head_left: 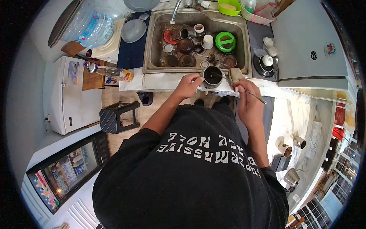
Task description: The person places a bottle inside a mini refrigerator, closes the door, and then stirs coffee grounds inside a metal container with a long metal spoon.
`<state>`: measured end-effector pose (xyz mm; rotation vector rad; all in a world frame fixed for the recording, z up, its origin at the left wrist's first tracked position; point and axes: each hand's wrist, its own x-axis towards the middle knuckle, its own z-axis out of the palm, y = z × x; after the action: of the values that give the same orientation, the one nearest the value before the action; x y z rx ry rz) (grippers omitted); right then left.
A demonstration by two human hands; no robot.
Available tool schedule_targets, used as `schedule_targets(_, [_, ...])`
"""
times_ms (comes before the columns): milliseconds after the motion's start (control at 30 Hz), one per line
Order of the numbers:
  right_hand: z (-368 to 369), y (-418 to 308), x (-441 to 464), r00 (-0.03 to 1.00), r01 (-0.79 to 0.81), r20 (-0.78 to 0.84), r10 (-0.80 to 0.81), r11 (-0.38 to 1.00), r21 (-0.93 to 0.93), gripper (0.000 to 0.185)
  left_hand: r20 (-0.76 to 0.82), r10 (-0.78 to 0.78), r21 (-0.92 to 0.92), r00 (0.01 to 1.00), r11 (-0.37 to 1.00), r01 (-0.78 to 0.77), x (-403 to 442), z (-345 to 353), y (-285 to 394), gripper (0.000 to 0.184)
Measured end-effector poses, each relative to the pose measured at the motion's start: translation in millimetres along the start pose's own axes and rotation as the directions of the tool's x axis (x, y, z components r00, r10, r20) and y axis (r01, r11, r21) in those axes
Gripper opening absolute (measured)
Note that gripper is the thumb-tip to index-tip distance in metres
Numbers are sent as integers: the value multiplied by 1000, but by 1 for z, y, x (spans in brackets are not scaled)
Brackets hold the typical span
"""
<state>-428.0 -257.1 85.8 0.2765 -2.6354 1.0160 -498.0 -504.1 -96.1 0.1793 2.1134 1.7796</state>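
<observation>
Black shirt (183,183), on the near side of the hands: white lettering reads "SUPERMASSIVE" and "HOLE"; remainder distorted by folds. Sink (171,70), just beyond both hands. Metal cup (212,84), between the hands, mouth up, nearer the left hand (188,85), which pinches its side. Right hand (248,100) grips a sponge (236,75) and thin utensil (259,98), long axis slanting toward the cup's mouth.
</observation>
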Motion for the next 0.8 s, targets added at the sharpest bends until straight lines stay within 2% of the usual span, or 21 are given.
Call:
schedule_targets(133, [-7,10,-6,999,-36,-40,34,999,-33,10,14,3,51,1000,999,-4,-3,-3,13,29])
schedule_targets(233, [-5,5,-7,999,15,31,-16,999,43,10,-7,50,-14,999,999,-50,-1,-2,10,27])
schedule_targets(433, [-4,6,-3,1000,-8,-18,8,1000,-20,12,-7,55,-21,998,998,-55,-1,-2,8,24])
schedule_targets(633, [-4,6,-7,999,-47,-12,48,993,109,13,10,55,0,998,998,-55,1,-5,6,25])
schedule_targets(800, [-1,12,-2,999,-27,-41,30,998,62,12,-5,64,30,998,998,-64,1,-5,6,26])
